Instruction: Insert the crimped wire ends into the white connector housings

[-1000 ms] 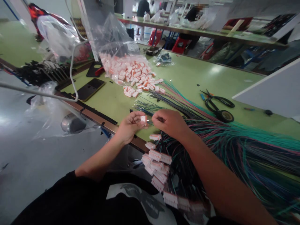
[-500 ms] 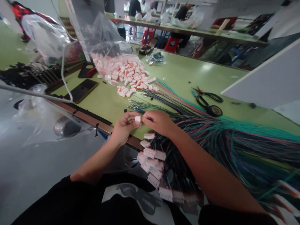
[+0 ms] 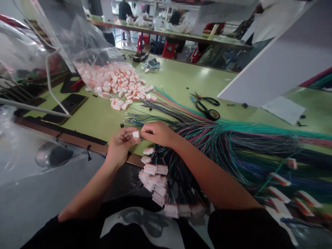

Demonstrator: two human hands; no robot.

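Between the thumb and fingers of my left hand (image 3: 120, 144) is a small white connector housing (image 3: 135, 134). My right hand (image 3: 158, 133) is pinched close against the housing's right side; a dark wire seems to be in its fingers, mostly hidden by them. Loose wire ends (image 3: 132, 120) with bare metal tips lie on the table just beyond both hands. Below my right forearm hangs a bundle of wires ending in several white-and-orange connectors (image 3: 156, 169) at the table edge. Green, red and black wires (image 3: 207, 138) spread to the right.
A plastic bag (image 3: 95, 74) spills a heap of white-and-orange housings (image 3: 124, 83). A phone (image 3: 64, 108) lies at left. Scissors (image 3: 206, 100) and a roll of black tape (image 3: 212, 114) sit beyond the wires. A pale panel (image 3: 272, 58) rises at right. More wired connectors (image 3: 280, 194) lie lower right.
The view has swung to the right, so everything appears shifted left. Both hands stay together at the housing, with little change in their grip.
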